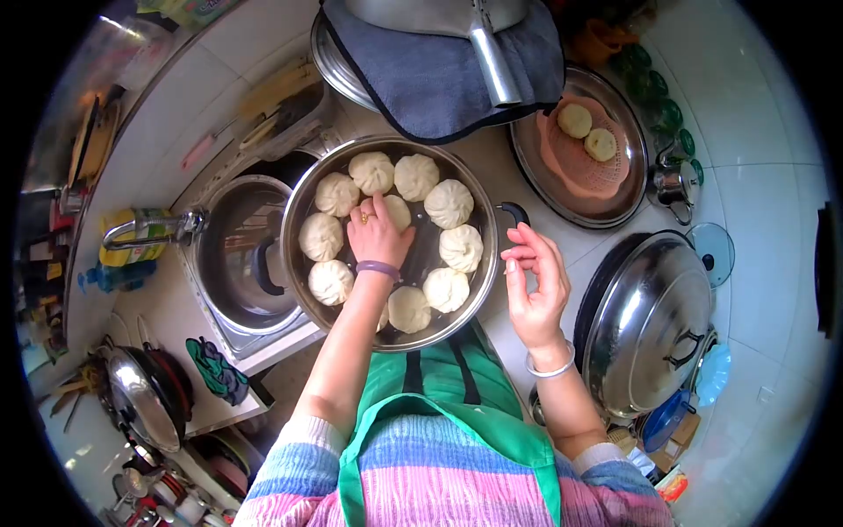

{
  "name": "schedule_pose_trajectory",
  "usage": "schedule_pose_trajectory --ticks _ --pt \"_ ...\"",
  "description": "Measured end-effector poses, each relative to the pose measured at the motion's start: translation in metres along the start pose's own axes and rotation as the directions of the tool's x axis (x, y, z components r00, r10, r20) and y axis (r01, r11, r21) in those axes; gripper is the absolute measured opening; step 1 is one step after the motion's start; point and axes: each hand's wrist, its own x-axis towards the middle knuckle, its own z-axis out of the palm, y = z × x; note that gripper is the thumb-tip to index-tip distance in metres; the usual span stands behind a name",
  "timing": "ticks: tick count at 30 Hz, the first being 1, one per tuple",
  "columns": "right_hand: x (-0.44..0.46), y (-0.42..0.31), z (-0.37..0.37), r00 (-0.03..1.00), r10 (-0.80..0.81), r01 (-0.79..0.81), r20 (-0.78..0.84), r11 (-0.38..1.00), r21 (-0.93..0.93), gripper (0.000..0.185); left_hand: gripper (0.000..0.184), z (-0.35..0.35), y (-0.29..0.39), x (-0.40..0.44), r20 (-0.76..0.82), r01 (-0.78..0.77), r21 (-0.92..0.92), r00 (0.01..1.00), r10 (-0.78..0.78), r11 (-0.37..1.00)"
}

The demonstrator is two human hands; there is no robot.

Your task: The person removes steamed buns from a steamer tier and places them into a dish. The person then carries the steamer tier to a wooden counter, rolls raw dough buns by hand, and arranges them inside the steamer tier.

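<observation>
Head view: eleven visible buns (449,205) in one pan (428,255); left hand (380,239) touches one, pinch unclear; right hand (538,294) loosely parted.

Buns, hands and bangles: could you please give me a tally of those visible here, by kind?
Buns: 13 (11 in the large pan, one partly hidden by the left forearm; 2 in the pink basket)
Hands: 2 (left hand, right hand)
Bangles: 2 (purple bangle, pale bangle)
Total: 17
</observation>
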Motion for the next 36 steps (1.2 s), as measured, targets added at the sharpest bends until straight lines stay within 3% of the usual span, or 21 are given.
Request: schedule_pose_trajectory --ticks 3,7,10,13,16,17,21,25,26,27,28,29,30,31,32,33,34,36 --pt "0.0 0.001 0.009 0.999 0.001 0.0 0.037 1.0 -0.008 0.039 0.091 -0.009 0.004 -0.011 0.071 -0.049 -0.02 0.996 0.05 0.999" --pt "0.006 0.015 0.034 0.992 -0.019 0.02 0.122 1.0 -0.005 0.039 0.104 -0.038 -0.006 -0.043 -0.031 -0.159 -0.074 0.987 0.157 0.984" --pt "0.007 0.035 0.061 0.947 0.085 -0.059 0.311 0.994 -0.092 0.042 0.104 -0.072 -0.03 -0.058 -0.054 -0.131 -0.166 0.991 0.124 0.977" --pt "0.004 0.046 0.089 0.855 -0.012 0.197 0.519 0.933 -0.301 0.055 0.09 -0.101 -0.056 -0.075 -0.146 -0.129 -0.197 0.984 0.101 0.972" --pt "-0.001 0.052 0.113 0.732 -0.087 0.434 0.675 0.824 -0.364 0.068 0.08 -0.12 -0.075 -0.091 -0.167 -0.069 -0.222 0.985 0.031 0.973" --pt "-0.002 0.058 0.121 0.689 -0.072 0.466 0.721 0.806 -0.365 0.078 0.079 -0.121 -0.083 -0.097 -0.169 -0.045 -0.252 0.986 0.002 0.967" --pt "-0.001 0.073 0.142 0.593 -0.067 0.599 0.802 0.702 -0.384 0.075 0.077 -0.12 -0.102 -0.114 -0.198 0.004 -0.318 0.978 -0.071 0.948" --pt "0.013 0.066 0.14 0.683 -0.005 0.354 0.731 0.877 -0.325 0.069 0.075 -0.121 -0.113 -0.125 -0.198 0.055 -0.436 0.968 -0.155 0.898" --pt "0.017 0.061 0.139 0.691 0.111 0.01 0.714 0.987 -0.163 0.066 0.075 -0.121 -0.114 -0.125 -0.202 0.057 -0.475 0.964 -0.172 0.878" --pt "0.02 0.057 0.138 0.657 0.226 -0.341 0.719 0.94 0.016 0.063 0.067 -0.124 -0.113 -0.125 -0.173 0.063 -0.528 0.968 -0.18 0.847" --pt "0.028 0.042 0.137 0.588 0.32 -0.642 0.743 0.744 0.187 0.06 0.064 -0.122 -0.111 -0.124 -0.077 0.114 -0.737 0.965 -0.251 0.666" --pt "0.03 0.023 0.125 0.468 0.347 -0.84 0.813 0.462 0.286 0.057 0.061 -0.118 -0.106 -0.121 0.031 0.16 -0.886 0.957 -0.288 0.435" --pt "0.025 0.021 0.123 0.453 0.248 -0.891 0.856 0.152 0.427 0.06 0.058 -0.115 -0.1 -0.116 0.147 0.202 -0.965 0.946 -0.289 0.17" --pt "0.021 0.008 0.122 0.508 0.195 -0.862 0.839 0.101 0.497 0.061 0.056 -0.12 -0.091 -0.111 0.332 0.323 -0.943 0.921 -0.202 -0.077" --pt "0.018 -0.005 0.122 0.56 0.143 -0.827 0.816 0.044 0.56 0.063 0.064 -0.118 -0.082 -0.103 0.499 0.427 -0.806 0.863 -0.082 -0.411" --pt "0.015 -0.012 0.122 0.603 0.142 -0.797 0.785 0.135 0.589 0.063 0.067 -0.12 -0.072 -0.097 0.552 0.465 -0.643 0.832 0.053 -0.609" --pt "0.013 -0.018 0.121 0.647 0.138 -0.758 0.75 0.223 0.613 0.064 0.071 -0.124 -0.064 -0.092 0.568 0.495 -0.431 0.799 0.199 -0.755" --pt "0.009 -0.02 0.114 0.719 0.143 -0.677 0.68 0.363 0.64 0.064 0.072 -0.127 -0.046 -0.082 0.554 0.492 -0.423 0.805 0.212 -0.761"
